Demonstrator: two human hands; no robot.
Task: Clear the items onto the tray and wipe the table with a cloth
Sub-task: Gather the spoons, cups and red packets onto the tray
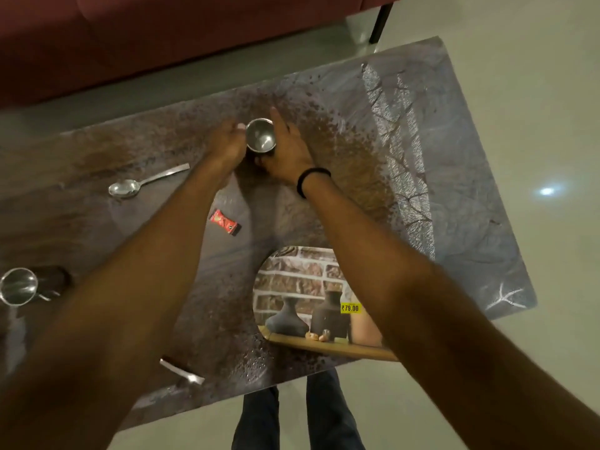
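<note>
Nearest the camera: both bare forearms, reaching away over the near edge of the dark, patterned glossy table top (pixel 470 241); legs in dark trousers show below that edge.

Left hand (pixel 227 142) and right hand (pixel 287 151) (black band on the wrist) meet at the far middle of the table around a small round steel cup (pixel 260 135), mouth toward the camera. Both hands are closed on it from either side. Whether it rests on the surface or is lifted: cannot tell.

Not yet cleared, all lying on the table:
- steel spoon (pixel 146 183), left of the hands;
- small red wrapped sachet (pixel 224 222), centre;
- second steel cup (pixel 18 286) at the far left edge;
- thin flat steel piece (pixel 181 371) near the front edge, partly hidden by the left forearm.

No tray or cloth in view.

Judgement: early stage. Clearing has barely begun with the first cup; four items remain, and wiping is not started.
</note>
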